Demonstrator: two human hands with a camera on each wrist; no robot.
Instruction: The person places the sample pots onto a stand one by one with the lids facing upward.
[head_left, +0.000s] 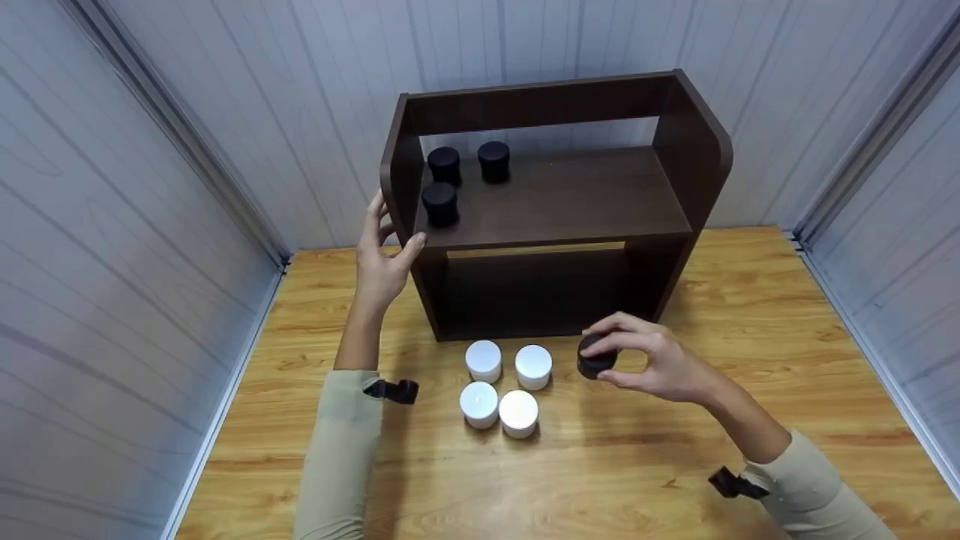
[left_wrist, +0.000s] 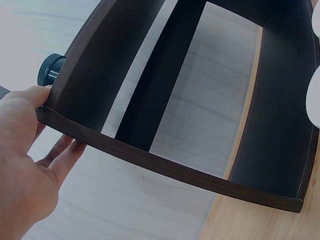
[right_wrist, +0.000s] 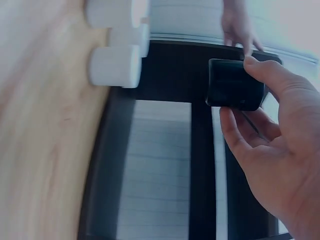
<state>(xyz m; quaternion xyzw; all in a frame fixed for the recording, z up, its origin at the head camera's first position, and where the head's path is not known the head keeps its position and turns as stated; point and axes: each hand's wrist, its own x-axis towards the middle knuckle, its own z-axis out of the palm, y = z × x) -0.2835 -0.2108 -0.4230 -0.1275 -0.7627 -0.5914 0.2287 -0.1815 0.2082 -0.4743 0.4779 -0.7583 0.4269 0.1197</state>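
Note:
In the head view my right hand (head_left: 652, 360) pinches a black jar (head_left: 596, 358) between thumb and fingers, in front of the shelf's lower right part. The right wrist view shows the same black jar (right_wrist: 235, 84) from the side. My left hand (head_left: 384, 266) grips the left side panel of the dark brown shelf (head_left: 570, 199), its thumb at the front edge and fingers around the outside. On the upper board at the left stand three more black jars (head_left: 440, 202). Several white jars (head_left: 519, 412) sit grouped on the table before the shelf.
The shelf stands on a wood-grain table (head_left: 615, 465) near the back wall (head_left: 525, 37). Its lower compartment (head_left: 532, 292) faces forward, and a right side panel (head_left: 694, 150) rises at the other end. Pale panelled walls enclose the left and right.

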